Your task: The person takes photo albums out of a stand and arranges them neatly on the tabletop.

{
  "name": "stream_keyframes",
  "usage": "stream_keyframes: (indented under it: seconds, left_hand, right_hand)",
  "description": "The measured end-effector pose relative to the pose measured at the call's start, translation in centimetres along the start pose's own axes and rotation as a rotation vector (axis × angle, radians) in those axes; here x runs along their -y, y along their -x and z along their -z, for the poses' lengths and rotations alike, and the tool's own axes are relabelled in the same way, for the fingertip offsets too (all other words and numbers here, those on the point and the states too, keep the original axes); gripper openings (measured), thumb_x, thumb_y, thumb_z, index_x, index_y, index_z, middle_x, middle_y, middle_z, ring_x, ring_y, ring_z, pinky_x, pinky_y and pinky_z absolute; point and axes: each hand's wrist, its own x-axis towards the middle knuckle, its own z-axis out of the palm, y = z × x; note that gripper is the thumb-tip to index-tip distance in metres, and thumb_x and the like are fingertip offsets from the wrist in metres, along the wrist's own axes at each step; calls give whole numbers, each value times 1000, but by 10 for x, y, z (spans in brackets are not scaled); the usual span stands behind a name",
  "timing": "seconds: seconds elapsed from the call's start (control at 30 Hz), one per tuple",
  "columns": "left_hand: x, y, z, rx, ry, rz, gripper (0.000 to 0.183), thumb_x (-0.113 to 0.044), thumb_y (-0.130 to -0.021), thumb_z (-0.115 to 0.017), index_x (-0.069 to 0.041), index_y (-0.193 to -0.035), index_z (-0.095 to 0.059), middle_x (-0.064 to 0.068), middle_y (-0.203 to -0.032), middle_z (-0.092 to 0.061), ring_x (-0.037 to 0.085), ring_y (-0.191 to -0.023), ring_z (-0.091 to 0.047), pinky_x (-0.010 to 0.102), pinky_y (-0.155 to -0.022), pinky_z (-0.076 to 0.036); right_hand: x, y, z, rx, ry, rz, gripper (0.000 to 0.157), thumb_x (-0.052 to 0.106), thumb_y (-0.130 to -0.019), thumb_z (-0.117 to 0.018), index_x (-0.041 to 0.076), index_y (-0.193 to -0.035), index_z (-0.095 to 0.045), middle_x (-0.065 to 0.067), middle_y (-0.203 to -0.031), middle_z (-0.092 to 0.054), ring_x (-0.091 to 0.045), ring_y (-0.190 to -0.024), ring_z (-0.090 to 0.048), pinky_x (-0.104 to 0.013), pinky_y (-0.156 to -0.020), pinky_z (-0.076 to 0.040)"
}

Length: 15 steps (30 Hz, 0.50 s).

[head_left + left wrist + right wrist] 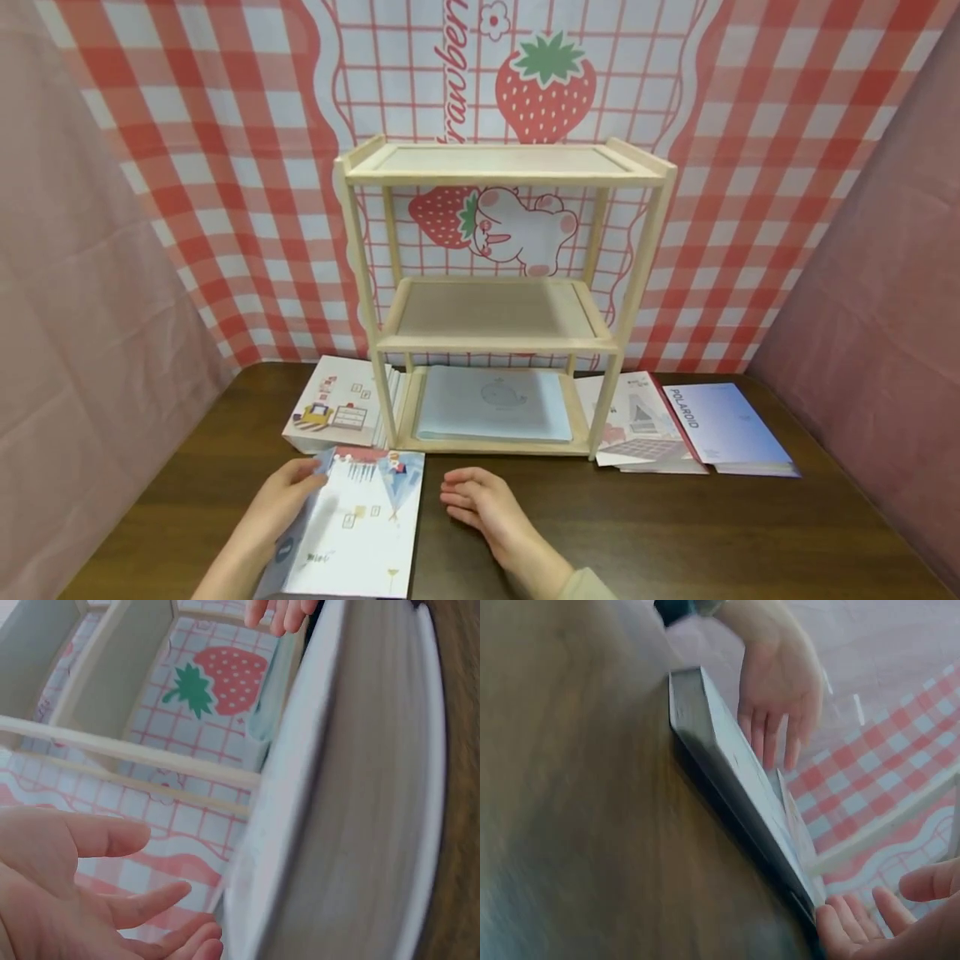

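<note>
A thick book [360,533] with a white and blue illustrated cover lies at the table's front left; its page edges face the left wrist view, where the book [352,795] fills the right side. My left hand [281,500] hovers over the book's left border, fingers loosely spread and holding nothing. To the book's right, my right hand [487,508] stays above the tabletop with fingers slightly bent and nothing in them. In the right wrist view, the right fingertips [840,930] come close to the book's end, and the left hand [780,697] hangs beyond its far side.
Behind stands a wooden three-tier shelf [495,343] with a light blue book [495,404] on its bottom tier. A stack of books [337,404] sits left of it. Right of it lie a house-pattern book stack [645,417] and a blue POLAROID book stack [727,425].
</note>
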Motion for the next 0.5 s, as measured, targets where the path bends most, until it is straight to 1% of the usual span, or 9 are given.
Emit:
stream_keyframes:
  seconds: [0.03, 0.1, 0.2, 0.27, 0.3, 0.37, 0.4, 0.5]
  left_hand:
    - [-2, 1, -1, -8, -4, -10, 48, -21, -90, -48, 7, -129, -40, 29, -125, -45, 35, -112, -45, 47, -92, -36]
    - [-8, 4, -2, -15, -5, -22, 47, -21, -90, -48, 5, -129, -42, 27, -122, -47, 33, -108, -47, 43, -87, -39]
    - [-17, 6, -8, -13, 30, -42, 44, -19, -91, -48, 5, -127, -44, 24, -119, -50, 29, -101, -51, 35, -79, -42]
    - [-23, 7, -14, -15, 50, -84, 41, -16, -90, -49, 7, -124, -46, 24, -116, -53, 26, -95, -53, 30, -76, -43]
    - [-27, 7, -18, -15, 61, -104, 39, -14, -90, -49, 8, -123, -47, 24, -115, -54, 25, -95, -54, 30, -76, -43]
    - [-34, 7, -26, -7, 84, -150, 37, -11, -90, -50, 10, -120, -48, 24, -112, -57, 25, -94, -55, 32, -79, -45]
    - [-37, 7, -30, -5, 84, -167, 38, -11, -90, -51, 11, -120, -48, 24, -112, -58, 26, -97, -55, 33, -83, -44]
    - [-47, 5, -43, 15, 105, -196, 40, -11, -89, -51, 12, -122, -46, 25, -112, -57, 32, -103, -55, 43, -92, -42]
  right_hand:
    - [1, -1, 1, -14, 31, 23, 34, 6, -88, -45, -15, -114, -48, -22, -108, -59, -24, -97, -60, -38, -85, -50]
    - [4, -3, 4, -41, 90, 69, 33, 7, -88, -45, -15, -113, -49, -23, -107, -59, -26, -97, -60, -38, -84, -50]
    - [8, -4, 7, -64, 140, 99, 33, 7, -88, -45, -15, -112, -50, -24, -107, -60, -29, -99, -60, -37, -83, -51]
    - [11, -3, 11, -78, 156, 109, 33, 7, -88, -45, -15, -112, -51, -25, -108, -60, -30, -100, -60, -36, -83, -50]
    - [13, -3, 13, -87, 165, 114, 33, 7, -88, -45, -15, -112, -51, -25, -108, -60, -30, -100, -60, -36, -83, -50]
    - [16, -4, 18, -112, 196, 140, 32, 6, -88, -46, -15, -111, -52, -25, -107, -60, -29, -99, -59, -36, -83, -50]
    - [18, -5, 21, -129, 222, 159, 31, 6, -88, -46, -15, -110, -52, -26, -107, -60, -29, -99, -59, -36, -82, -50]
    - [22, -7, 30, -196, 363, 216, 28, 6, -87, -48, -10, -108, -57, -22, -105, -62, -28, -98, -59, -35, -81, -49]
